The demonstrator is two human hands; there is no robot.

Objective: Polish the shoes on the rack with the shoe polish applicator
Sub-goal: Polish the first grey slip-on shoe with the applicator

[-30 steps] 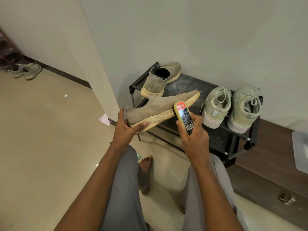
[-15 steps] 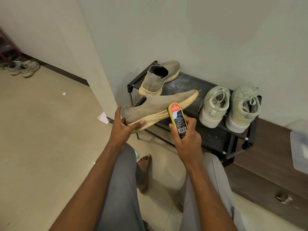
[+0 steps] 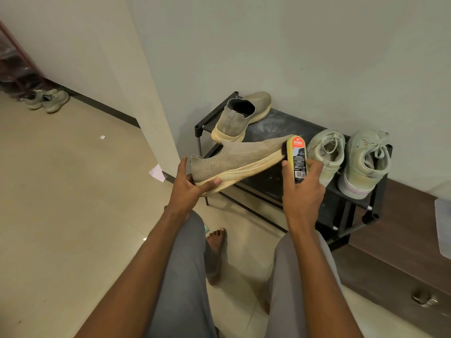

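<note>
Fingers of the left hand cup only the heel of the knit slip-on shoe, held off the rack, so the right hand's gripped polish applicator, pressing the toe at 3 o'clock, could lever it loose.

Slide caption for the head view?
Left hand holds slip-on shoe; right hand presses polish applicator against its toe.

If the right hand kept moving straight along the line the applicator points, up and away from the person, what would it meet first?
The right hand holds the applicator at the held shoe's toe. Straight on, it would probably reach the rack's top shelf, then the wall, though depth is unclear.
</note>
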